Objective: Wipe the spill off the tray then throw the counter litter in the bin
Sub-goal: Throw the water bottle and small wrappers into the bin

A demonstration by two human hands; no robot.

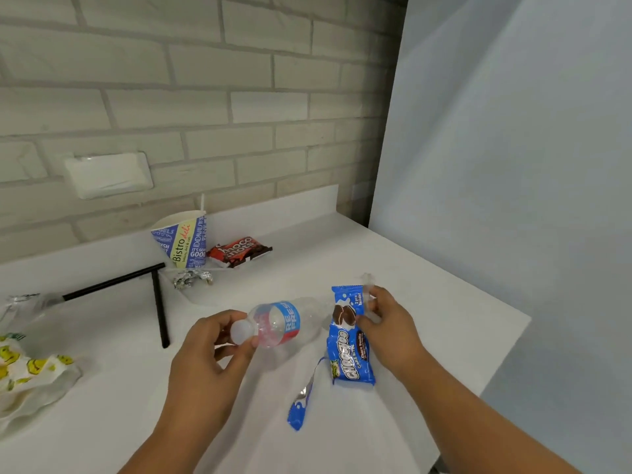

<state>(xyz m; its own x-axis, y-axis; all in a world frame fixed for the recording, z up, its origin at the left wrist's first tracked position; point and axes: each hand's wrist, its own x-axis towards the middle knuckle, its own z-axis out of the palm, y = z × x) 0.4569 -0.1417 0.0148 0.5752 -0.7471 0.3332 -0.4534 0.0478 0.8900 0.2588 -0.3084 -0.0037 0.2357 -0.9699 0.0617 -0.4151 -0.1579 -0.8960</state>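
My left hand [212, 350] grips the neck and white cap of an empty clear plastic bottle [290, 319] with a red and blue label, which lies tilted just above the white counter [427, 302]. My right hand [386, 326] pinches the right edge of a blue snack wrapper [347, 340], and a small clear plastic piece [368, 295] shows at its fingertips. A torn blue strip of wrapper [301, 401] lies on the counter below the bottle. No tray or bin is in view.
A paper cup [183, 239] with a straw, a red and brown snack pack [239, 251] and crumpled foil [191, 278] sit near the brick wall. Two black straws [159, 302] lie at the left. Crumpled printed paper [27, 374] is at the left edge.
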